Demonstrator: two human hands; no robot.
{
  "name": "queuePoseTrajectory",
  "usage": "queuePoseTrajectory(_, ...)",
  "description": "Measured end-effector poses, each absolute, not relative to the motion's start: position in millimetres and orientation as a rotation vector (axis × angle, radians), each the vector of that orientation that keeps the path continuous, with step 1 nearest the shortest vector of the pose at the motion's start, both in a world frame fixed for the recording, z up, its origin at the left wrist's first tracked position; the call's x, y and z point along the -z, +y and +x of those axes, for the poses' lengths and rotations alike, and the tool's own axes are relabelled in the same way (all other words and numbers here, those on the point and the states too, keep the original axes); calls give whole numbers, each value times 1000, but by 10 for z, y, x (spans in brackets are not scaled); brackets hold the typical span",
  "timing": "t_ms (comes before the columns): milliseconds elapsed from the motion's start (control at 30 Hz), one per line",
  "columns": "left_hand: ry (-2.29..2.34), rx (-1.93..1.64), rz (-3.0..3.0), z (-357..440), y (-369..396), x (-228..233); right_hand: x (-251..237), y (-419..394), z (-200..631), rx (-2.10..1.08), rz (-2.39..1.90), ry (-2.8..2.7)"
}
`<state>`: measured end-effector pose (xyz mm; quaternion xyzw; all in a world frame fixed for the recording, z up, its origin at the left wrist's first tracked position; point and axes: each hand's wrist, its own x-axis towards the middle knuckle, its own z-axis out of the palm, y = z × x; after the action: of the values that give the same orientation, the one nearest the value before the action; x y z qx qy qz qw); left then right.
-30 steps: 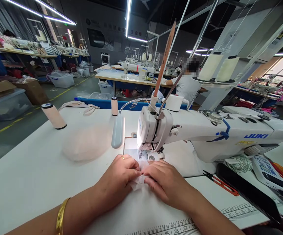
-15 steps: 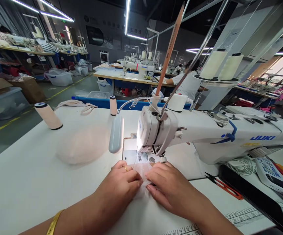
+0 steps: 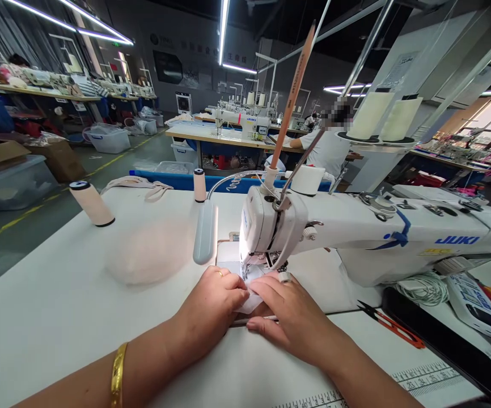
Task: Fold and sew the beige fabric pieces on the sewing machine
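A piece of thin, sheer pale fabric (image 3: 249,305) lies under the needle area of a white sewing machine (image 3: 266,226). Bent fingers of my left hand (image 3: 218,294) close on the fabric's left side, just in front of the presser foot (image 3: 245,269). On the right, my right hand (image 3: 290,311) rests with its fingers stretched over the fabric and the thumb apart, lower down. Both hands partly cover the cloth, so its edges are hard to make out. Another sheer pale piece (image 3: 149,252) lies on the table to the left.
Thread cones (image 3: 92,204) and a grey lamp (image 3: 206,232) stand left of the machine head. Orange thread snips (image 3: 392,324), a black phone-like slab (image 3: 436,340) and a coiled white cable (image 3: 422,289) lie right. A ruler strip (image 3: 428,377) runs along the front. A co-worker (image 3: 322,150) sits beyond.
Both hands have moved slightly forward, toward the presser foot, and the fabric has advanced with them. My right thumb now sits further from its fingers. The view has shifted a little.
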<state>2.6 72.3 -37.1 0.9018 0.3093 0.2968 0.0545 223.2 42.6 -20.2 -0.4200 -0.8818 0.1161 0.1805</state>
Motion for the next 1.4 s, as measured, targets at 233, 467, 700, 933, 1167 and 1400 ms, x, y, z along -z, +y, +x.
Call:
queuePoseTrajectory(233, 1056, -661, 2164, 33, 800, 99, 323, 536, 2136, -337, -1208, -2223)
queuePoseTrajectory(467, 970, -722, 2351, -12, 801, 148, 278, 526, 2176, -382, -1154, -2233)
queuePoseTrajectory(700, 802, -847, 2736, -107, 574, 278, 296, 387, 2272, -213, -1029, -2505)
queuePoseTrajectory(933, 830, -859, 2793, -81, 584, 264, 281, 409, 2267, -193, -1061, -2496)
queuePoseTrajectory(1167, 870, -846, 2842, -86, 681, 252, 336, 462, 2260, -156, -1063, -2464)
queuePoseTrajectory(1400, 692, -900, 2826, -101, 704, 280, 345, 443, 2261, -140, -1045, -2457)
